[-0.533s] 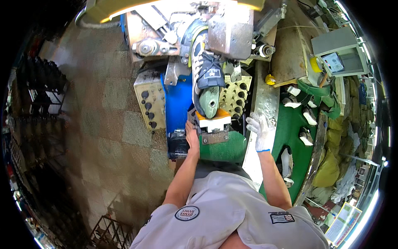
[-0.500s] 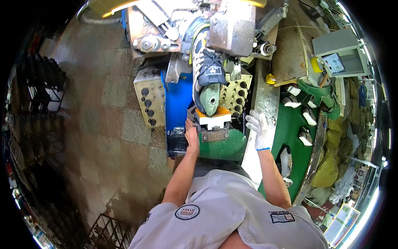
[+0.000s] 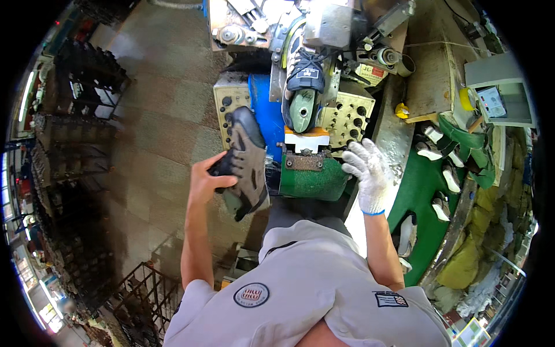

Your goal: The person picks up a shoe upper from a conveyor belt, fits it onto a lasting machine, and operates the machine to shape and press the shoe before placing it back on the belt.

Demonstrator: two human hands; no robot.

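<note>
– Left hand (image 3: 203,180) has swung out from the machine (image 3: 328,28) in the head view, and there's now a grey-brown shoe (image 3: 250,159) in it

– How's it gripping?

– Thumb on one side, fingers on the other, pinching the dark side of that shoe, held in the air left of the machine. Right hand (image 3: 370,173), in a white glove (image 3: 374,188), is spread with nothing in it, near the metal ledge (image 3: 394,118)

– And how far along?

– One dark-blue-and-beige shoe (image 3: 306,75) sits in the machine on a green last (image 3: 302,113), heel end at the orange-and-white block (image 3: 298,140). I'd call that one loaded; whether the machine is finished with it, I can't tell. The held one isn't in the machine

– Counts?

– Hands two, glove one. Shoes: one held, one in the machine, at least five other shoes (image 3: 451,178) on the green bench top (image 3: 421,185) to the right; they overlap, so no exact figure. Control boxes (image 3: 231,91) two, block one
</note>
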